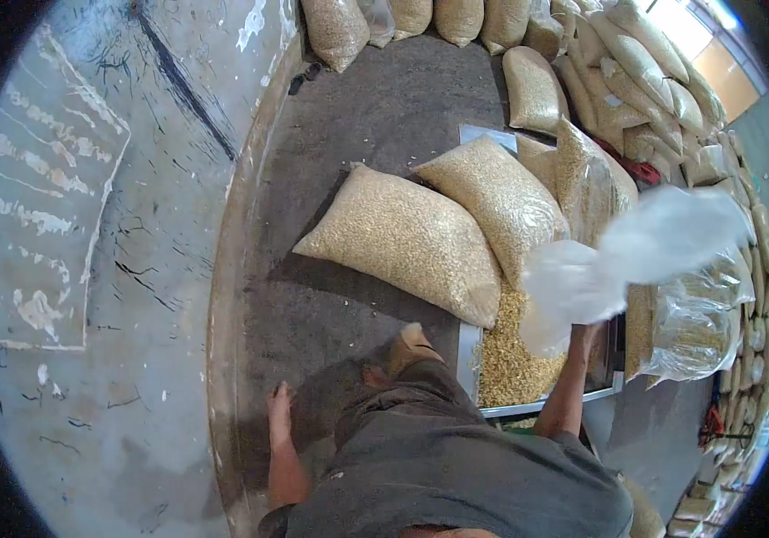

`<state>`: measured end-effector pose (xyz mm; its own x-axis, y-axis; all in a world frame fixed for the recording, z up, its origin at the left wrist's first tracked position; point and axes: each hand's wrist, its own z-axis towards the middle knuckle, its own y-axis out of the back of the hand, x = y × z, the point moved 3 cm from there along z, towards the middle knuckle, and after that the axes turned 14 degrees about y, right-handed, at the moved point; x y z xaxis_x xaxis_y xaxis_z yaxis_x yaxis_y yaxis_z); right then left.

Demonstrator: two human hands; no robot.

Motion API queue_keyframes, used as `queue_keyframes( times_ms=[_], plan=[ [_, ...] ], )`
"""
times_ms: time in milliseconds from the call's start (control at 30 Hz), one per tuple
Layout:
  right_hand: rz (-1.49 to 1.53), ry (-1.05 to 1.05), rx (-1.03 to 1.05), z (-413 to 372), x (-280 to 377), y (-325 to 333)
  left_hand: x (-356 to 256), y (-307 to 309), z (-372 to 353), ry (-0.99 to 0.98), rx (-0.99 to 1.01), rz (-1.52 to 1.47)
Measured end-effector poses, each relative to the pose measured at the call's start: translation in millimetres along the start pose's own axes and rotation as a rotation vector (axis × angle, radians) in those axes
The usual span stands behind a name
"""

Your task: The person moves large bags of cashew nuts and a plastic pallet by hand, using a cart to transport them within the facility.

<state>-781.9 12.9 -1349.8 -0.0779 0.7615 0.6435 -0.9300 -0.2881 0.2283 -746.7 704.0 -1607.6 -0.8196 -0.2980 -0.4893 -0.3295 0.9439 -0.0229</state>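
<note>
My right hand is raised at the right, gripping a thin clear plastic bag. The bag is blurred, billows out to the right and covers most of the fingers. Below it lies a heap of loose yellow grain-like pieces in a metal-edged bin. My left hand hangs at my side over the dark floor, fingers apart, with nothing visible in it. A full clear sack leans by the bin, beside a second filled sack.
More filled sacks are piled high at the back right. A row of sacks stands along the far edge. On the left runs a scuffed grey wall. My bare foot is on the dark floor.
</note>
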Motion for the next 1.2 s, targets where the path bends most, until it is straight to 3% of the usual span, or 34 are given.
queue_keyframes(
  times_ms=[100, 133, 167, 200, 267, 300, 333, 400, 467, 500, 567, 733, 833, 900, 933, 1033, 1200],
  plan=[
    [0.160, -0.008, 0.127, -26.4, 19.8, -67.9, -59.8, -18.9, 7.4, -0.058, 0.004, -0.071],
    [0.154, 0.042, 0.205, -34.0, 27.9, -89.3, -79.2, -25.1, 11.3, -0.113, 0.052, 0.046],
    [-0.236, 0.353, 0.367, -38.7, 36.1, -110.9, -99.5, -32.1, 13.8, -0.166, 0.098, 0.165],
    [-0.627, 0.692, 0.399, -45.3, 43.8, -131.8, -121.0, -35.8, 17.3, -0.174, 0.090, 0.171],
    [0.041, -0.137, 0.374, -54.7, 57.0, -182.4, -177.7, -49.8, 15.7, -0.244, 0.090, 0.267],
    [0.008, 0.007, 0.215, -63.3, 75.8, -203.6, -210.0, -57.4, 11.4, -0.265, 0.096, 0.289],
    [0.005, -0.005, 0.182, -62.3, 92.3, -224.3, -245.2, -69.1, 3.8, -0.345, 0.116, 0.325],
    [-0.249, 0.255, 0.413, -45.1, 142.9, -269.4, -306.3, -88.0, 15.7, -0.450, 0.146, 0.381],
    [-0.274, 0.216, 0.430, -43.4, 166.9, -316.1, -367.6, -102.0, 36.6, -0.521, 0.254, 0.587],
    [-0.298, 0.234, 0.491, -40.2, 171.8, -339.5, -388.0, -112.0, 53.0, -0.526, 0.268, 0.504],
    [-0.333, 0.235, 0.523, -40.0, 183.8, -383.4, -435.2, -127.1, 85.3, -0.505, 0.240, 0.683],
    [-0.203, 0.196, 0.580, -39.9, 221.5, -468.8, -489.2, -133.7, 135.7, -0.508, 0.325, 1.000],
    [-0.215, 0.173, 0.726, -40.6, 228.9, -521.3, -496.7, -133.3, 156.3, -0.374, 0.392, 0.937],
    [-0.205, 0.191, 0.802, -34.6, 242.3, -556.6, -502.3, -130.4, 169.0, -0.091, 0.350, 0.842],
    [-0.170, 0.212, 0.849, -28.9, 251.4, -570.0, -510.9, -134.8, 176.2, -0.079, 0.358, 0.853],
    [-0.146, 0.226, 0.923, -22.2, 272.4, -616.4, -548.0, -172.2, 186.5, -0.152, 0.588, 0.936],
    [-0.112, 0.253, 0.883, 9.5, 291.3, -694.1, -643.4, -307.2, 165.8, -0.515, 0.923, 1.165]
  ],
)
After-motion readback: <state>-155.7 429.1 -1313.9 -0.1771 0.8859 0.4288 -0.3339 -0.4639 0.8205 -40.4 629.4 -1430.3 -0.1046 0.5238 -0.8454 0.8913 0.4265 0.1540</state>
